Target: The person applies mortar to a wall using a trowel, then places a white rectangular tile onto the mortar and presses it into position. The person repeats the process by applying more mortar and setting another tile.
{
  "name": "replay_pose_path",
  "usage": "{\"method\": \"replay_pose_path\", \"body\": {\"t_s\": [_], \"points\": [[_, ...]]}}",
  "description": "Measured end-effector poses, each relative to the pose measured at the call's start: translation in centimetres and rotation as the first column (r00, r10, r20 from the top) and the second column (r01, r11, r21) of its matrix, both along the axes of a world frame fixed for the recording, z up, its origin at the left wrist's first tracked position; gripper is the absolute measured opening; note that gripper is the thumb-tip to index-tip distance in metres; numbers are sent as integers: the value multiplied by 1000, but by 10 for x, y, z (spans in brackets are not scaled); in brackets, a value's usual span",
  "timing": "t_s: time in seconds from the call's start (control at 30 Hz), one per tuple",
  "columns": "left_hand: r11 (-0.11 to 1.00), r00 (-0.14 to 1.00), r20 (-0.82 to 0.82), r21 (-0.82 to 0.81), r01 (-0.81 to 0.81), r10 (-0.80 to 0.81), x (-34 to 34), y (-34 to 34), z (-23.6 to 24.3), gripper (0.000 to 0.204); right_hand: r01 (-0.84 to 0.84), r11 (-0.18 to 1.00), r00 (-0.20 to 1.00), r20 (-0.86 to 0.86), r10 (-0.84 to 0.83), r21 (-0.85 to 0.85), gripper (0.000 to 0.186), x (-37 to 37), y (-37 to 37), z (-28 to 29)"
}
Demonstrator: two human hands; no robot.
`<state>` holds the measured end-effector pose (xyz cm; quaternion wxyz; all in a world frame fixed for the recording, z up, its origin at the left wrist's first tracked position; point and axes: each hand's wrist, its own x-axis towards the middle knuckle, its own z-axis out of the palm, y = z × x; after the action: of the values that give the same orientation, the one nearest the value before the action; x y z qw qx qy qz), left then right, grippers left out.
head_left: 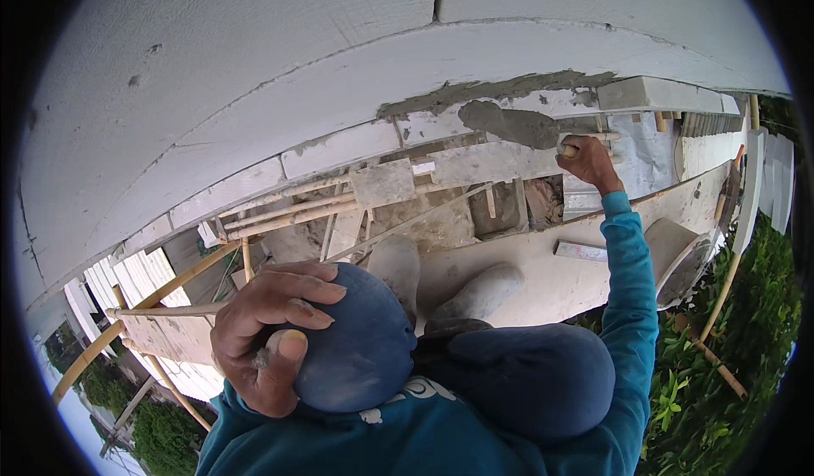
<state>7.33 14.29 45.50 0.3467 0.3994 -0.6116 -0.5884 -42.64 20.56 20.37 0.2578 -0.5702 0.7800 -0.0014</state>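
My right hand [587, 164] is closed around the handle of a trowel [509, 125], arm stretched forward. Grey wet mortar coats the blade, which lies at the edge of a ledge of pale blocks [339, 147]. Behind the blade, a rough strip of mortar [449, 96] runs along the ledge at the foot of the white block wall [280, 44]. My left hand [275, 328] rests against my bent left knee, fingers apart from the thumb, holding nothing. Dried grey smudges show on its thumb.
I crouch on a plank platform [543, 289] with bamboo poles [174, 281] on the left. A mortar-stained container [678, 264] stands at the right, near a flat metal-edged bar [582, 250]. Below the ledge lie boards and rubble; green foliage [721, 374] fills the lower right.
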Motion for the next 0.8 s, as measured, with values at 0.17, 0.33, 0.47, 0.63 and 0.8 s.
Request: {"method": "replay_pose_path", "body": {"t_s": [0.17, 0.33, 0.47, 0.63, 0.8], "points": [[996, 998, 16, -72, -57, 58, 14, 6, 1, 22, -51, 997, 996, -70, 55, 61, 40, -4, -104, 41], [989, 988, -97, -73, -127, 120, 17, 13, -2, 20, -84, 996, 991, -108, 83, -6, 38, -14, -77, 65], [991, 992, -95, -95, -89, 80, 13, 11, 0, 19, -184, 983, 974, -138, 182, -3, 36, 9, -69, 36], [990, 997, -77, -141, -24, 13, 9, 5, -6, 18, -271, 963, 961, -51, 270, -6, 38, 57, -109, -3], [989, 996, -87, -142, -45, 33, 14, 8, -6, 18, -245, 966, 955, 153, 254, -78, 42, 82, -117, 3]]}}
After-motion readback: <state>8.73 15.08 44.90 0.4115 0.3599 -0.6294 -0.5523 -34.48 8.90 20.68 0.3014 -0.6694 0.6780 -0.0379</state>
